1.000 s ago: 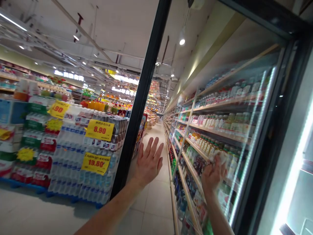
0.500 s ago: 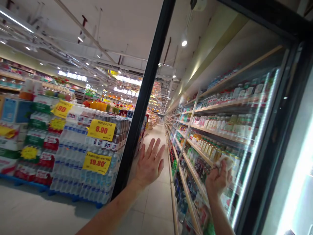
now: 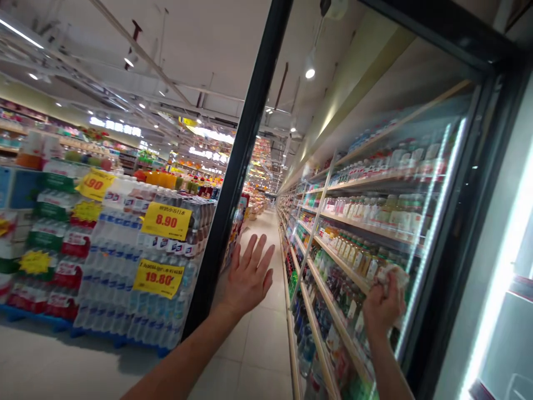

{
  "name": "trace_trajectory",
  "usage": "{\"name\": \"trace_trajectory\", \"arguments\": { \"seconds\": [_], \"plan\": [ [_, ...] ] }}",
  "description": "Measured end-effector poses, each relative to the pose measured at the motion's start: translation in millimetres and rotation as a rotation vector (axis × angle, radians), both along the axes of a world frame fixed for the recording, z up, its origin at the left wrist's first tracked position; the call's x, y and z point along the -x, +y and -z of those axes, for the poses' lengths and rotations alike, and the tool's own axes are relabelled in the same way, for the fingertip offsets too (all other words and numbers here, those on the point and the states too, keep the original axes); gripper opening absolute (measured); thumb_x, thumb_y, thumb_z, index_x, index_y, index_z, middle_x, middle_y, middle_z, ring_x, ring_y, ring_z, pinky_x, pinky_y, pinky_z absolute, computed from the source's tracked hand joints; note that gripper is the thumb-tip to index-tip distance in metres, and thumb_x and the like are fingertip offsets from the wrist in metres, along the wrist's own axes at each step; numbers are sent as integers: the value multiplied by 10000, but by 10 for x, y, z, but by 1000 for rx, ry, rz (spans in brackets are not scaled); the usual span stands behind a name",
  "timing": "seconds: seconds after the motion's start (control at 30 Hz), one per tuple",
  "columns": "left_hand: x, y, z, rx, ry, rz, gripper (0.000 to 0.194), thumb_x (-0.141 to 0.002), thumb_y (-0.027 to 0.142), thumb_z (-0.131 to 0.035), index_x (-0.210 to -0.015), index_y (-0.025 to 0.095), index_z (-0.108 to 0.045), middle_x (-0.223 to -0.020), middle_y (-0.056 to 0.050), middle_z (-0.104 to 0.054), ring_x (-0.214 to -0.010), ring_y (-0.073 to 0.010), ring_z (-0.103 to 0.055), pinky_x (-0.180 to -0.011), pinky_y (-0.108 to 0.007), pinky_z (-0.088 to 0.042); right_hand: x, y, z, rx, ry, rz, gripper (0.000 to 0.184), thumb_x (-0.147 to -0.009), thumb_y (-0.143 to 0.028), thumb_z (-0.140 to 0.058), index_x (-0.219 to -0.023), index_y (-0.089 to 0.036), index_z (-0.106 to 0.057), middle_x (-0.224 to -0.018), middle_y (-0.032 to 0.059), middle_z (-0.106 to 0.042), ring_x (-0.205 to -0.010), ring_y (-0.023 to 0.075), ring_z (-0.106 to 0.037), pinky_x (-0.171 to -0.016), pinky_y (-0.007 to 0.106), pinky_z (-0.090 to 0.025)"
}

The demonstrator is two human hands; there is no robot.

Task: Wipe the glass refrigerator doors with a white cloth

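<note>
A glass door with a black frame (image 3: pixel 245 161) stands tilted in front of me. My left hand (image 3: pixel 249 276) is held up at the pane, fingers spread and palm toward the glass; whether it presses on it is hard to tell. To the right, my right hand (image 3: pixel 382 305) is closed around a crumpled whitish cloth (image 3: pixel 393 278), which is up at the glass, near the door's right side. Part of the cloth is hidden by my fingers. Rows of bottles (image 3: pixel 360 258) on shelves show in the pane behind that hand.
Stacked packs of bottled water (image 3: pixel 106 266) stand on a blue pallet (image 3: pixel 119 340) left of the door, with yellow price signs (image 3: pixel 166 221). A tiled aisle (image 3: pixel 262 333) runs into the distance. At the right edge is a bright light strip (image 3: pixel 495 311).
My right hand has moved a little to the right and slightly down with the cloth. The left hand keeps its place on the door while the view has shifted slightly.
</note>
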State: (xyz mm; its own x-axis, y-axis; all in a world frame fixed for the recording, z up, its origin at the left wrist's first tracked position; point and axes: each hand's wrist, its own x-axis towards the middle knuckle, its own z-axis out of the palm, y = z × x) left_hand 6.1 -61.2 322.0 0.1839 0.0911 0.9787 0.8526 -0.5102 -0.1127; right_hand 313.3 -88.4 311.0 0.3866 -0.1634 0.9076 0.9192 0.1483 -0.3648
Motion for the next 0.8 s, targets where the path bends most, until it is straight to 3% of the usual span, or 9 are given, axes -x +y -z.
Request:
{"name": "trace_trajectory", "arguments": {
  "seconds": [0.07,0.13,0.23,0.37,0.43,0.53,0.67,0.73,0.8],
  "plan": [
    [-10,21,3,7,-12,11,513,-811,296,-490,-1306,206,-390,-1393,-92,-349,-1336,-246,-200,-1086,-470,-143,317,52,63,-8,-112,1,413,-795,-191,-392,-1183,-144,-527,-1260,167,-502,-1227,299,-398,-982,537,-295],
    [-15,47,4,4,-20,25,518,-811,295,-493,-1311,214,-382,-1392,-90,-351,-1336,-242,-202,-1086,-467,-145,604,103,157,66,-362,-30,366,-794,-155,-406,-1121,-183,-567,-1304,127,-469,-1261,276,-365,-1012,522,-269],
    [-15,80,2,-4,-13,33,526,-813,288,-494,-1318,215,-369,-1391,-94,-351,-1338,-244,-192,-1082,-469,-155,590,109,200,176,-560,-25,342,-784,-135,-430,-1074,-226,-587,-1319,79,-459,-1265,253,-366,-1037,528,-220],
    [-23,105,4,-17,-4,20,560,-812,274,-491,-1342,203,-326,-1395,-107,-339,-1342,-250,-167,-1078,-479,-154,-30,49,3,46,-115,59,413,-791,-192,-395,-1185,-159,-516,-1266,141,-492,-1204,259,-426,-990,520,-289],
    [-34,114,9,-36,0,19,581,-810,270,-493,-1354,203,-299,-1403,-110,-322,-1341,-252,-166,-1077,-483,-154,-162,49,-79,1,55,71,460,-790,-206,-381,-1233,-126,-472,-1235,171,-511,-1187,275,-437,-958,523,-324],
    [-53,126,13,-47,6,15,611,-808,271,-501,-1368,213,-264,-1414,-112,-299,-1341,-251,-168,-1076,-485,-155,115,81,-38,35,-34,46,430,-795,-191,-385,-1206,-160,-505,-1280,150,-486,-1249,270,-374,-995,534,-281],
    [-73,142,7,-22,8,32,630,-808,265,-512,-1376,234,-241,-1428,-100,-266,-1340,-252,-177,-1076,-492,-148,507,122,108,227,-540,-39,360,-798,-150,-420,-1109,-249,-571,-1352,66,-426,-1295,225,-320,-1055,495,-206],
    [-84,151,4,-22,9,45,640,-809,265,-512,-1380,248,-224,-1440,-86,-238,-1339,-254,-182,-1077,-496,-144,327,117,75,244,-514,-7,360,-799,-161,-421,-1115,-255,-564,-1347,62,-430,-1289,224,-329,-1058,508,-185],
    [-96,161,4,-30,7,49,660,-806,267,-517,-1385,256,-202,-1446,-78,-223,-1337,-257,-186,-1074,-502,-150,-35,93,-42,142,-226,53,397,-805,-177,-386,-1176,-210,-521,-1329,106,-438,-1268,240,-353,-1036,525,-216]
  ]
}}
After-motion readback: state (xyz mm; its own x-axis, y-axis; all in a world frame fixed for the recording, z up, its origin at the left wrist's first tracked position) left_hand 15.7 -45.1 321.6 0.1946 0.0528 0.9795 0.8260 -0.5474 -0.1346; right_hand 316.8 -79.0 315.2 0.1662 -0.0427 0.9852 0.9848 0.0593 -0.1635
